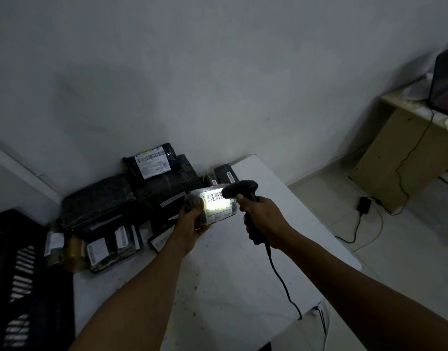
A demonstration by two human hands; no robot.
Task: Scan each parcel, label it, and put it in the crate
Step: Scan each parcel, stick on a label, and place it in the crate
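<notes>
Parcels are the business here, and going by the white table (pixel 218 287) as landmark, most of the work looks to be ahead. Off the table's left edge stands the black slatted crate (pixel 17 279); its inside is too dark to tell whether anything lies in it. On the table's far left part, against the wall, sits the pile of dark wrapped parcels (pixel 121 206), several showing white barcode slips, none of them in hand. That heap is, by my judgement, the stock waiting to be scanned.

Above the table's middle, the left hand (pixel 192 224) grips one small parcel (pixel 215 206), fingers curled round its left end, holding it up with its barcode slip facing right. Just right of that, the right hand (pixel 261 219) is clamped round the handle of the black scanner (pixel 239 190), whose head points at the slip from close by; bright light falls on the slip. The scanner's cord (pixel 283 282) trails down over the table's near right edge.

So this parcel is at the scanning step; labelling and crating it are left, and no label roll can be made out.
</notes>
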